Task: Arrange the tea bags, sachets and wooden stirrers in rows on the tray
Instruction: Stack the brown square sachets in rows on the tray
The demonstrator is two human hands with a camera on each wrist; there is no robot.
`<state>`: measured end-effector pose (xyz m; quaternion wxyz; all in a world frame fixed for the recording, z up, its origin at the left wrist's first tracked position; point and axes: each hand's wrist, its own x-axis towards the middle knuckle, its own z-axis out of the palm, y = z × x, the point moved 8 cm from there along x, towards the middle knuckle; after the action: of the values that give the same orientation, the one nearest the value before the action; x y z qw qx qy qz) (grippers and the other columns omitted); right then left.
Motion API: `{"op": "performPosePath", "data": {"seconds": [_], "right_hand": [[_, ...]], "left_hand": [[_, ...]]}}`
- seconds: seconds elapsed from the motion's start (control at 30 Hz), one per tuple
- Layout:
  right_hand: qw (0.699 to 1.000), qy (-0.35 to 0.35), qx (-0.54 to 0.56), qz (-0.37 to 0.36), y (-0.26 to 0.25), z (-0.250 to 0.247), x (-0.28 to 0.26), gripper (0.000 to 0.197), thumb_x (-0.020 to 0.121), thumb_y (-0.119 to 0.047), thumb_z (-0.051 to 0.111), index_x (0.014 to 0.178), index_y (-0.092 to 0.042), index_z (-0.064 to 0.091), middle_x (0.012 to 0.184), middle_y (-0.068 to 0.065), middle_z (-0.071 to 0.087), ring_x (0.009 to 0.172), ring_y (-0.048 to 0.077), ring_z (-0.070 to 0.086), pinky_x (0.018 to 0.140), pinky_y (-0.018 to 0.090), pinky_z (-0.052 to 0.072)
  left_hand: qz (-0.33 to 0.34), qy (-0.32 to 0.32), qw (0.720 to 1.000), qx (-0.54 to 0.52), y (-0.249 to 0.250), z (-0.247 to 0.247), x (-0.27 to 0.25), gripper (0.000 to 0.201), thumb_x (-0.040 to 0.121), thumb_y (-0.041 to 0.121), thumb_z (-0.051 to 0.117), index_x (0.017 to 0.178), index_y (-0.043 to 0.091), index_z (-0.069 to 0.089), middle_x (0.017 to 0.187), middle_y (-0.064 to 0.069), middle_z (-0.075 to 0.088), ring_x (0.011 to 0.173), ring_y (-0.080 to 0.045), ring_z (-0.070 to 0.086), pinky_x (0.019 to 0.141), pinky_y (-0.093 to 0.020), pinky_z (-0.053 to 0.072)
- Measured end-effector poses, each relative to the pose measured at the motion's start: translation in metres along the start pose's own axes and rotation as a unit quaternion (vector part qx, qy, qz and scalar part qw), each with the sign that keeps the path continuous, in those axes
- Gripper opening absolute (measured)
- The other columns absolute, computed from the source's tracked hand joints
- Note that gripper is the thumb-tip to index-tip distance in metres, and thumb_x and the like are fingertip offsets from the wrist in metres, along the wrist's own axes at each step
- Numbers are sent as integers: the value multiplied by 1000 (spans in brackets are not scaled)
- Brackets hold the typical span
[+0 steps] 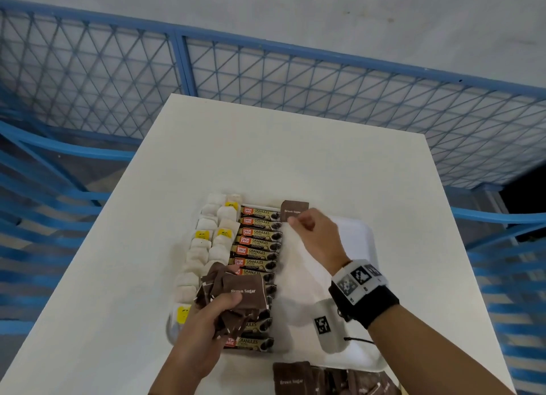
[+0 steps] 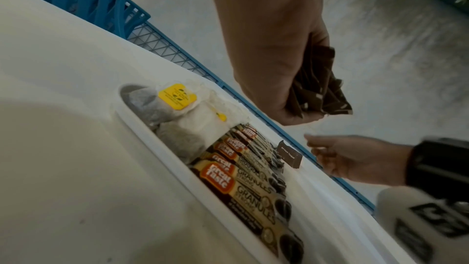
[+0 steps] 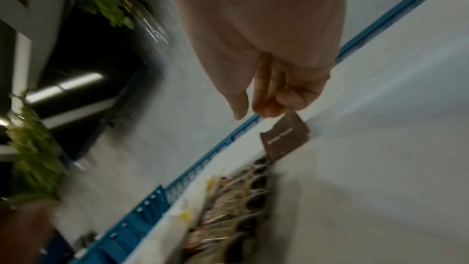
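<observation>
One brown sugar sachet [image 1: 294, 211] lies at the tray's [image 1: 359, 232] far edge, beside the coffee sticks [image 1: 257, 241]. Your right hand [image 1: 317, 239] hovers just behind it, fingers curled; whether they touch it is unclear. Your left hand [image 1: 206, 320] grips a bunch of sachets [image 1: 236, 298] over the tea bags [image 1: 211, 238].

One white tray [image 1: 359, 232] sits on one white table [image 1: 266, 146], with two hands over it — the left hand [image 1: 204, 326] and the right hand [image 1: 317, 238]. The coffee sachets [image 1: 258, 242] form one row, about eleven visible, the rest hidden. The tea bags [image 1: 206, 241] lie in two rows, too overlapped to count, and one brown sugar sachet [image 1: 294, 210] lies alone — the bunch of brown sugar sachets [image 1: 236, 300] cannot be counted.
</observation>
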<state>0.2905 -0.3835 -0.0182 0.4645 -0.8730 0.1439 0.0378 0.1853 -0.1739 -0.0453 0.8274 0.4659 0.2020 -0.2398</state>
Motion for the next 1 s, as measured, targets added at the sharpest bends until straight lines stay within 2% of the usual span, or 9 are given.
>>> {"op": "performPosePath", "data": {"seconds": [0.07, 0.17, 0.27, 0.37, 0.6, 0.73, 0.8, 0.87, 1.0], "right_hand": [[992, -128, 12, 5, -12, 20, -25, 22, 90, -40, 54, 84, -19, 55, 73, -8, 58, 60, 2, 51, 56, 8, 40], [949, -295, 107, 41, -22, 46, -66, 33, 85, -45, 55, 88, -13, 59, 71, -3, 58, 57, 7, 51, 50, 15, 38], [925, -338, 166, 52, -25, 53, -85, 20, 81, -28, 69, 89, -13, 59, 71, 0, 56, 60, 14, 49, 47, 16, 39], [923, -329, 192, 56, -23, 52, -87, 18, 78, -10, 72, 89, -11, 58, 72, 1, 56, 60, 15, 48, 48, 15, 41], [920, -324, 207, 73, -14, 51, -85, 14, 82, -3, 66, 85, -14, 57, 82, -1, 62, 65, 3, 62, 58, 16, 51], [912, -309, 258, 80, -9, 44, -78, 18, 85, 5, 58, 92, -12, 61, 86, 1, 64, 72, 5, 65, 66, 18, 55], [915, -279, 278, 83, 0, 36, -69, 21, 85, 8, 57, 96, -9, 61, 90, 4, 65, 79, 10, 66, 73, 19, 55], [927, -239, 277, 84, 13, 24, -56, 22, 83, 9, 58, 97, -8, 62, 92, 7, 65, 84, 14, 64, 79, 21, 53], [952, -115, 265, 107, 44, -11, -23, 23, 81, 11, 60, 92, -9, 58, 84, 4, 65, 78, 13, 61, 68, 17, 52]], "left_hand": [[-1, 3, 1000, 9, -1, 1, 1, 72, 33, 25, 75, 104, 14, 65, 87, -9, 73, 75, -21, 70, 54, -27, 54], [-2, 9, 1000, 27, -2, 4, 0, 71, 37, 23, 77, 106, 12, 64, 86, -10, 74, 79, -24, 70, 63, -30, 53], [2, 19, 999, 30, -1, 5, -1, 53, 56, 14, 71, 108, 9, 65, 94, -15, 73, 95, -34, 66, 74, -36, 51], [-6, 15, 999, 39, 0, 7, -3, 49, 61, 8, 76, 109, 8, 65, 101, -19, 71, 101, -35, 65, 80, -38, 51], [5, -19, 998, 67, 4, 15, -8, 41, 61, -5, 76, 99, 10, 68, 90, -13, 74, 80, -22, 71, 61, -26, 58], [4, 0, 998, 61, 3, 12, -6, 43, 57, 0, 71, 98, 12, 66, 78, -5, 74, 71, -17, 70, 53, -24, 55], [1, 8, 998, 56, 1, 10, -4, 39, 62, -6, 72, 96, 12, 66, 74, -3, 74, 73, -19, 69, 53, -24, 54], [0, 17, 999, 47, -1, 8, -4, 37, 59, -3, 72, 92, 13, 67, 75, -4, 74, 78, -22, 66, 58, -28, 52], [-4, 35, 999, 23, -4, 4, -4, 40, 53, 8, 67, 93, 14, 68, 79, -6, 74, 84, -26, 65, 68, -33, 48]]}}
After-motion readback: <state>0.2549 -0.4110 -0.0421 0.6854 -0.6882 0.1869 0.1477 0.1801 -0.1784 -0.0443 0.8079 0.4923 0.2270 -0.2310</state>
